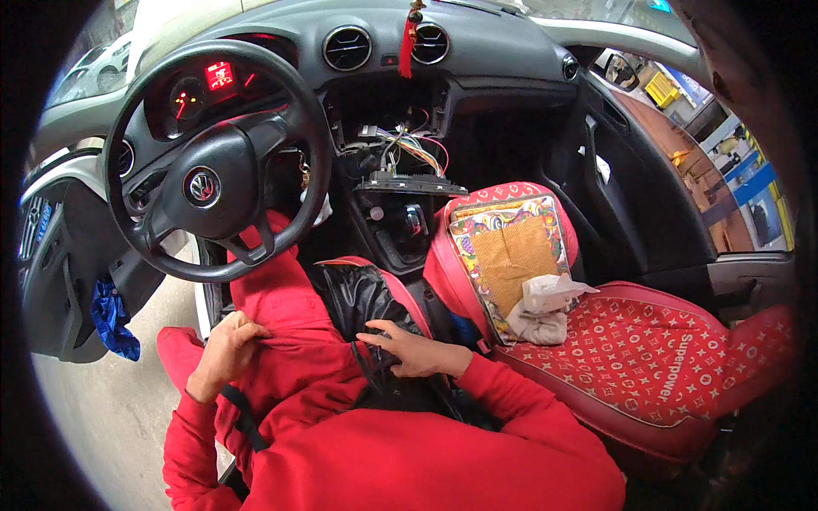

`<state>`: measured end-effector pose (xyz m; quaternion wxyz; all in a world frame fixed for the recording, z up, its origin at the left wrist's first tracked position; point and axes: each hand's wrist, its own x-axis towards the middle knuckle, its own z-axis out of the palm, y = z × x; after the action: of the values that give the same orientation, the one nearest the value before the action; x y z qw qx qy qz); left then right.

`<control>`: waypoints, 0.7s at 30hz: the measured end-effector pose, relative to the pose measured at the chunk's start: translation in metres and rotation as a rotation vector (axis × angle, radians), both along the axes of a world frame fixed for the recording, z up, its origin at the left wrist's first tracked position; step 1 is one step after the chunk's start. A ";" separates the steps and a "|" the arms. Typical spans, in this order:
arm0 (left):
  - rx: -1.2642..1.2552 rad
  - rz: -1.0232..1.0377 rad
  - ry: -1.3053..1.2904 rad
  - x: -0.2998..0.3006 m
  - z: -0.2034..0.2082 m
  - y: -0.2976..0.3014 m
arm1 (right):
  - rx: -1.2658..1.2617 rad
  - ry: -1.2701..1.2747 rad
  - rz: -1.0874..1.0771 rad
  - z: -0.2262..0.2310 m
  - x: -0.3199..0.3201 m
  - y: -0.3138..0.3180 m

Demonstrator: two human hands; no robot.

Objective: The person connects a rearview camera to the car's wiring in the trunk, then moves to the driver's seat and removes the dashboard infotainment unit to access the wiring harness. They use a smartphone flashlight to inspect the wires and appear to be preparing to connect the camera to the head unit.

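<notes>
My left hand (226,354) is closed at the red trousers (281,302) over my left thigh; whether its curled fingers grip the cloth is hidden. To the right, my right hand (417,351) reaches over the black, shiny seat surface (362,294) beside my lap. Its index finger is stretched out and the thumb stands apart, with nothing visible between them. Ahead, an open dashboard slot (388,106) shows a bundle of coloured wires (413,149). Below those wires, a flat dark unit (411,183) rests above the gear lever (415,220).
The steering wheel (217,162) stands ahead on the left, near the open driver's door (68,264) with a blue cloth (113,319). On the red patterned passenger seat (630,349) lie a patterned mat (503,255) and a white tissue pack (550,294). A red tassel (407,51) hangs above the vents.
</notes>
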<state>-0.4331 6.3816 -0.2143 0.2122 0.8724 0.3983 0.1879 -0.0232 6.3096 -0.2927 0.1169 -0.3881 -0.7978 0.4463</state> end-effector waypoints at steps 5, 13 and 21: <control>-0.022 -0.018 0.047 0.002 -0.002 0.002 | 0.292 -0.207 0.002 0.022 0.003 0.006; -0.236 -0.056 0.209 0.025 0.044 -0.002 | 0.068 -0.332 -0.315 0.093 0.118 0.024; -0.163 -0.008 0.117 0.055 0.045 0.026 | -0.268 1.157 -0.388 0.083 0.140 0.083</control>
<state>-0.3786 6.4076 -0.1692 0.2596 0.8633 0.4204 0.1027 0.1165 6.3928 -0.2098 0.5593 -0.2324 -0.4573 0.6512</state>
